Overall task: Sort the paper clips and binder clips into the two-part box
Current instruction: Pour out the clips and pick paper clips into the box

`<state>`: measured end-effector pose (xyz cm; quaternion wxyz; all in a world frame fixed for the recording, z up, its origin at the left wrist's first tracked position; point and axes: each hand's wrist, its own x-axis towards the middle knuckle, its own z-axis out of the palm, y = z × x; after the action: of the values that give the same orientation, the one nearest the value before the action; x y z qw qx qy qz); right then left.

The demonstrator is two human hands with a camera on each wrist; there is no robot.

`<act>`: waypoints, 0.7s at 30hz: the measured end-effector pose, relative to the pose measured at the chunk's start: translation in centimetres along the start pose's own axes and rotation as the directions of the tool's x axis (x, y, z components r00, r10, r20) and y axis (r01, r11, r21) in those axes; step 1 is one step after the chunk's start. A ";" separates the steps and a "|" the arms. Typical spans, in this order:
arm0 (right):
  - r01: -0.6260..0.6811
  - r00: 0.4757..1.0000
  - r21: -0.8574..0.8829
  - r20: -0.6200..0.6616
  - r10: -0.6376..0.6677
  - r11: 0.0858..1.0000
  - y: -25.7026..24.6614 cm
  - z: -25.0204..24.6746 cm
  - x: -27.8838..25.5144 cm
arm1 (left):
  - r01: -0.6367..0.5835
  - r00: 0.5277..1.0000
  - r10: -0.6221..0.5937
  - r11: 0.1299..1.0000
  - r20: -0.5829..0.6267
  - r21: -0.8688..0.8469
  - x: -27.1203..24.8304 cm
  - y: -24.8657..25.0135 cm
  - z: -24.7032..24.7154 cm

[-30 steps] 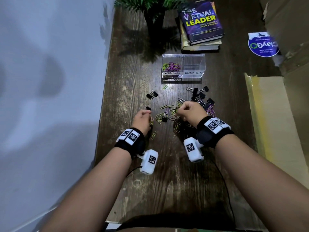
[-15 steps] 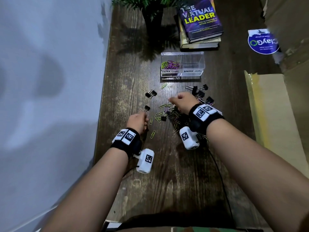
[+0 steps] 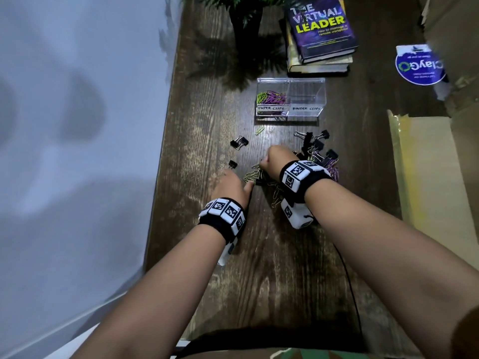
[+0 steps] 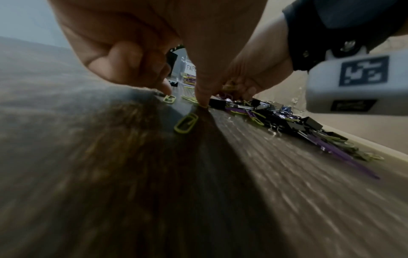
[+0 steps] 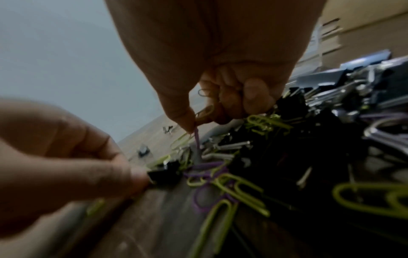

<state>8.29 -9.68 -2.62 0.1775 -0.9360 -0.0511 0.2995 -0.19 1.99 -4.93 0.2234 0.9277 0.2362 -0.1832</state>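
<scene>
Right hand: the right hand (image 3: 278,161) sits mid-frame over the near edge of the heap, fingers curled tight on a bunch of green and purple paper clips (image 5: 205,111), thumb and forefinger pinching a purple one; compared with 0.5 s ago it is a touch further toward the left hand.
Left hand: the left hand (image 3: 230,186), lower and left of the right one, has come forward since 0.5 s ago and now reaches the heap; fingers loosely bent and apart, thumb tip pressed down beside a small black binder clip (image 4: 217,103), gripping nothing that I can see.
Heap: mixed pile of black binder clips and coloured paper clips (image 3: 315,158) lies centre-right on the dark wooden table (image 3: 259,268), unchanged.
Strays: 1 green paper clip (image 3: 260,130) and 2 black binder clips (image 3: 239,142) lie apart, left of the pile, where they were.
Box: clear plastic two-part box (image 3: 290,99) in the upper centre; its left part, labelled PAPER CLIPS, holds green and purple clips, the right part is labelled BINDER CLIPS.
Background: stacked books (image 3: 320,35) and a dark potted plant (image 3: 245,24) at the top, a round blue sticker (image 3: 418,66) upper right.
</scene>
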 end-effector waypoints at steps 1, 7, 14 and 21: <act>-0.018 1.000 0.073 0.002 0.018 0.997 0.3 -0.2 -0.1 | -0.009 1.000 0.009 1.000 0.006 0.002 0.1 0.2 0.0; -0.013 1.000 0.641 0.000 0.017 0.768 2.9 -1.9 -1.1 | -0.098 0.995 0.099 0.988 0.007 -0.120 0.0 1.3 0.2; -0.170 0.985 0.953 0.162 0.053 0.252 3.4 -3.3 -2.4 | -0.134 0.990 0.142 0.966 0.018 -0.220 0.2 1.3 0.3; -0.171 0.983 0.790 0.175 0.051 0.589 4.2 -2.4 -4.4 | -0.024 0.996 0.062 0.872 0.060 -0.489 0.7 0.3 -0.3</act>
<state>6.06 -15.19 0.03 0.5559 -0.7355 0.1358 0.3627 0.61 2.15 -4.92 0.4627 0.8390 0.2456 -0.1470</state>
